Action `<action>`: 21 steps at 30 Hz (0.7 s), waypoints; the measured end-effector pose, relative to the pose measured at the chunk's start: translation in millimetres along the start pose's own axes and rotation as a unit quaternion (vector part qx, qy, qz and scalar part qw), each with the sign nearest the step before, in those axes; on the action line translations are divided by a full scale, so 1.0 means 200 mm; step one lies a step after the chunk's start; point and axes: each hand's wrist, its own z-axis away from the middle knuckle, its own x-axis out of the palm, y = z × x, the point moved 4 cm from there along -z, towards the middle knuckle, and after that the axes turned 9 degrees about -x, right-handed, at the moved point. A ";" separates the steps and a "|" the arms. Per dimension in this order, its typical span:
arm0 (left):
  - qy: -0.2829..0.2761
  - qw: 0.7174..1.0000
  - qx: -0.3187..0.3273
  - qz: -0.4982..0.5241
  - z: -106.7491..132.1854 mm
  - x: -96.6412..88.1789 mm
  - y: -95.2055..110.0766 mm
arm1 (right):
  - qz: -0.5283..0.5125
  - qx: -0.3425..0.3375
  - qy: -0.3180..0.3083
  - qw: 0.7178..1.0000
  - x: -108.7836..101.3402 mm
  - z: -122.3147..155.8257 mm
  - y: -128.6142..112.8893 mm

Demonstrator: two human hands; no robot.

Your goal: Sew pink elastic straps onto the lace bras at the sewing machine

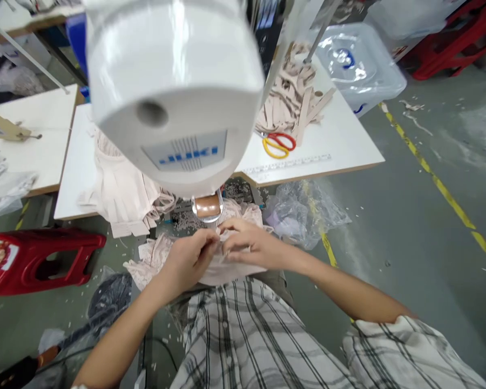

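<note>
L hand (188, 260), R hand (248, 246): fingers clamped on lace fabric (152, 258); clear bin (362, 67) contents unclear.

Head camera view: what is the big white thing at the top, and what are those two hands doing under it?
The camera sits on a person's head, looking down at their own hands. The big white shape is a sewing machine, seen from above and very close. Below it, the left hand and right hand both pinch a piece of pale lace fabric. Behind, on the white table, lie red-and-yellow scissors, a ruler and a heap of beige strips. A red stool is on the floor at the left.
</note>
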 end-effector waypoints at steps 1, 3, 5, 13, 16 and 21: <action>0.000 1.000 0.002 -0.010 0.01 -0.01 0.03 | 0.027 -0.038 -0.026 0.999 0.02 -0.02 -0.05; 0.015 1.000 -0.003 -0.017 0.01 -0.04 0.06 | 0.069 -0.085 -0.062 0.992 0.06 -0.04 -0.11; 0.045 0.999 0.000 -0.002 0.01 -0.06 0.07 | 0.132 -0.111 -0.069 0.983 0.06 -0.06 -0.13; 0.040 0.998 -0.025 0.047 0.01 -0.09 0.05 | 0.310 -0.167 -0.039 0.935 0.09 -0.05 -0.19; 0.020 0.994 -0.101 0.044 0.00 -0.07 0.06 | 0.309 -0.155 0.012 0.938 0.13 -0.04 -0.17; 0.064 0.965 -0.159 0.201 -0.04 0.03 0.02 | 0.117 -0.033 0.135 0.983 0.11 -0.06 -0.11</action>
